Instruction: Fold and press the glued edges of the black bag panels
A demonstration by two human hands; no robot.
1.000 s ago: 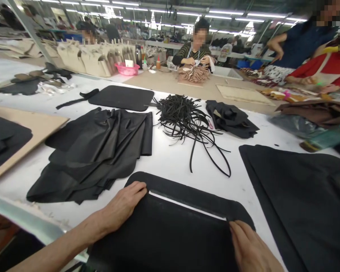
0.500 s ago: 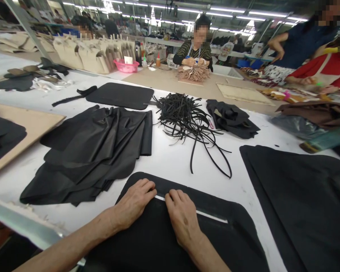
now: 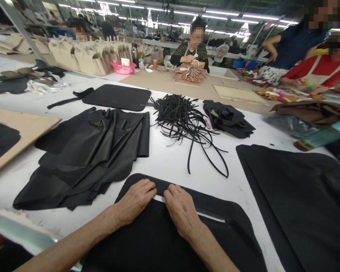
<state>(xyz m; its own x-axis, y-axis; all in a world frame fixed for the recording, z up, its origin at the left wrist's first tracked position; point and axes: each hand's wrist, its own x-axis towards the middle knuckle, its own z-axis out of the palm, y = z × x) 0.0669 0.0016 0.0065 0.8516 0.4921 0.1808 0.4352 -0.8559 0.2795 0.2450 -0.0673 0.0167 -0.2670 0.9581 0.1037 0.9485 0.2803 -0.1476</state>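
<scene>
Both hands (flat, fingers extended) press the black panel [image 3: 170,241].

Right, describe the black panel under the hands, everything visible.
The black panel lies flat on the white table at its near edge. It looks like matte felt or thin leather, with rounded far corners. A far strip runs along its top, with a thin pale line showing between the strip and the main sheet. The left hand and right hand rest palm down, side by side, fingertips at that line. Its near part runs out of view.
</scene>
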